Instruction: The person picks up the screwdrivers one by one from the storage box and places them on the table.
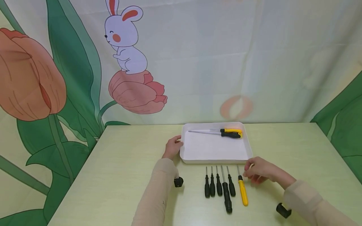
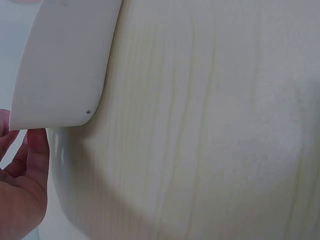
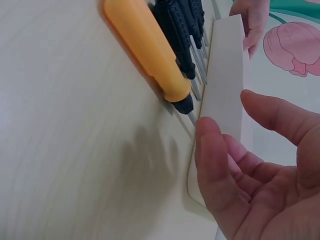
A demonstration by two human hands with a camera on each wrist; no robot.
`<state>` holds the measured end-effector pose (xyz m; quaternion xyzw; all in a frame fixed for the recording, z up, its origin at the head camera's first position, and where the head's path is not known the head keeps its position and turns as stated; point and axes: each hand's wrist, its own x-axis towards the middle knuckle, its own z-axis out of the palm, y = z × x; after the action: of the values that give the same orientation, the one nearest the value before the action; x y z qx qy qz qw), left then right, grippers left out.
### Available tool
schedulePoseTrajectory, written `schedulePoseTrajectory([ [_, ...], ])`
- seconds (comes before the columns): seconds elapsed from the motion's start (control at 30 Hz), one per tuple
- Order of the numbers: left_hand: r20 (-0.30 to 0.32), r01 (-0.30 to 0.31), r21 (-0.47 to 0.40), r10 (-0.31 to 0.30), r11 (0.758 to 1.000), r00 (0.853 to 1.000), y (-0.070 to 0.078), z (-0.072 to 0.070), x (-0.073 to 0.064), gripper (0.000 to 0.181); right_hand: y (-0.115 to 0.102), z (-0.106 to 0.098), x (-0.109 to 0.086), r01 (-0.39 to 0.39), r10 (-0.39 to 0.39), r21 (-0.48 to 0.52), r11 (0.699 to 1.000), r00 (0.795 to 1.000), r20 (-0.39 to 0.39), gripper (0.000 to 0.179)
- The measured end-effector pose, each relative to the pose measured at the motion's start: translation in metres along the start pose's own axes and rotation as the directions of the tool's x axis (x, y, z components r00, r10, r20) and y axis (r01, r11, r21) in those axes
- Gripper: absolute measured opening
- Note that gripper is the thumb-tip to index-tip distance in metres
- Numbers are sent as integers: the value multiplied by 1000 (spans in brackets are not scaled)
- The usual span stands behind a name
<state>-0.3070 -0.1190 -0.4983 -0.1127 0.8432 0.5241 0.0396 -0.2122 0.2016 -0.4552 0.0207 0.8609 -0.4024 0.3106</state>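
Observation:
A white tray (image 1: 215, 153) lies near the table's back edge, with a yellow-handled screwdriver (image 1: 233, 130) and a black-handled screwdriver (image 1: 231, 135) inside. My left hand (image 1: 171, 147) holds the tray's left end, thumb and fingers at its edge; the left wrist view shows the thumb against the corner. At the tray's front right corner is my right hand (image 1: 260, 169), its fingers half bent and its thumb apart, nothing between them. Beside it a yellow screwdriver (image 1: 243, 191) points toward the tray. Left of that, several black screwdrivers (image 1: 227, 197) lie in a row, tips toward the tray.
The pale wooden table (image 1: 118, 179) runs up to a printed curtain (image 1: 198, 62) behind the tray. A black wrist mount (image 1: 178, 182) sits by the left sleeve, and another black mount (image 1: 283, 210) by the right sleeve.

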Motion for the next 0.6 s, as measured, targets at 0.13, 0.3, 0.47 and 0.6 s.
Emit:
schedulePoseTrajectory([
  [0.13, 2, 5, 1, -5, 1000, 1000, 0, 0, 0, 37, -4, -4, 1, 17, -17, 6, 1000, 1000, -5, 20],
  [0.3, 8, 0, -11, 0, 1000, 1000, -3, 0, 1, 36, -9, -11, 2, 59, -59, 23, 998, 998, 3, 19],
  [0.47, 4, -6, -14, 6, 1000, 1000, -4, 0, 2, 37, -17, -16, 2, 79, -79, 30, 996, 997, 3, 20],
  [0.6, 7, 7, -10, -7, 1000, 1000, -3, 0, 1, 37, -22, -19, 2, 92, -92, 44, 995, 996, 4, 25],
])
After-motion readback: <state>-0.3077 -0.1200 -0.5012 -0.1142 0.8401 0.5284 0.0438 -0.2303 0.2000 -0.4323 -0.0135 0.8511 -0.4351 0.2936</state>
